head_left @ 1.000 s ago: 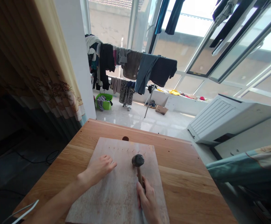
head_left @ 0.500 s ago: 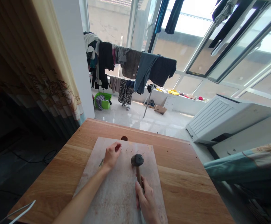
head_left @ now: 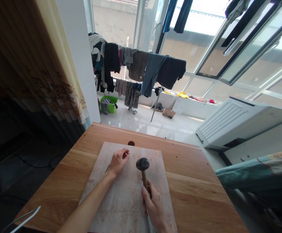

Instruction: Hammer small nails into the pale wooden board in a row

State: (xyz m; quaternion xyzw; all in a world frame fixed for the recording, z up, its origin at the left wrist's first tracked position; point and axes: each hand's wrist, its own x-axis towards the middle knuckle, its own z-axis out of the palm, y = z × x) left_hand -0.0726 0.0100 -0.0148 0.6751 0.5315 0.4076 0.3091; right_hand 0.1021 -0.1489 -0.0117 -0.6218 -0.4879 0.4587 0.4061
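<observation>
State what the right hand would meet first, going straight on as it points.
Led by the black-headed, brown-handled mallet, the right hand likely meets the thin metal nails on the pale rectangular board; depth is unclear, so it might pass above.

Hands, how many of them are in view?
2. The left hand is at the pale board's far part; the right hand grips the black-headed mallet nearer the viewer. No others show.
</observation>
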